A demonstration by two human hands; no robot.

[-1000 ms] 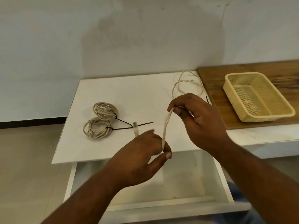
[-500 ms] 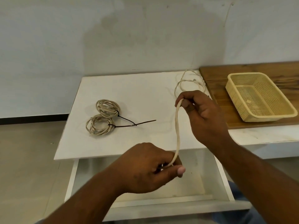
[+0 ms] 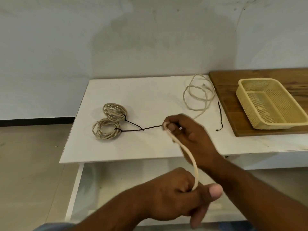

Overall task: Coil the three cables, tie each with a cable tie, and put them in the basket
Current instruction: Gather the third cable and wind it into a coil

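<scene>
I'm watching the third cable [image 3: 187, 155] being stretched between the two hands over the open drawer [image 3: 116, 180]; the right hand [image 3: 190, 137] is pinching it at the fingertips above the front of the white table [image 3: 133, 94], and the left hand [image 3: 176, 195] is clamping the lower stretch between thumb and curled fingers. The rest is lying in loose loops [image 3: 198, 95] at the back of the table, just beside the wooden board [image 3: 225, 104].

Those loops are overlapping, so I'd guess a quick pull is going to cinch them into a snag rather than feed cleanly; the running length is also passing near the spare cable tie [image 3: 219, 117], and could be sweeping it off the edge. The cable is looking twisted and springy; if either grip is slackening, the first turn is likely to be springing open, or dropping into the drawer.

The two tied coils [image 3: 110, 120] are sitting on the table's left part, not yet in the basket [image 3: 273, 125]; their black tie tails [image 3: 141, 129] are reaching almost to the right hand, so a careless swing could be dragging them along.
</scene>
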